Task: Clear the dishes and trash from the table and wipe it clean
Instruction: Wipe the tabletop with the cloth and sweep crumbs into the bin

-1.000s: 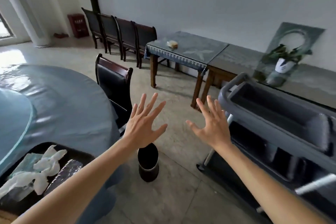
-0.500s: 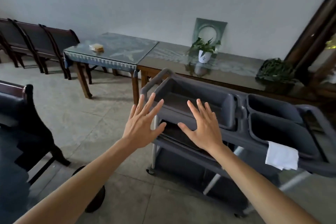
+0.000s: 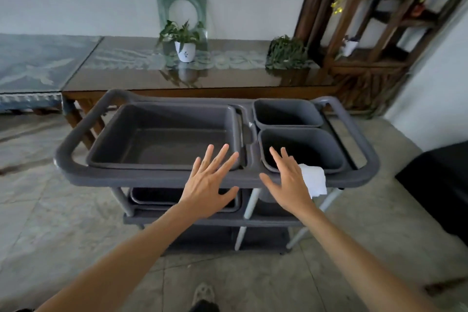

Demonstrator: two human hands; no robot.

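both hands, left hand (image 3: 207, 185) and right hand (image 3: 288, 185), are hovering open and empty above the cart (image 3: 152, 178) rail; the white cloth (image 3: 312, 181) (draped on that rail) is probably worth grabbing first

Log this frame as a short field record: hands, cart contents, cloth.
left hand: open, fingers spread, holding nothing
right hand: open, empty, beside the cloth
cart: grey, tiered, directly ahead
large tub: top left, empty
two bins: top right, nothing visible inside
white cloth: draped over the cart's near rim
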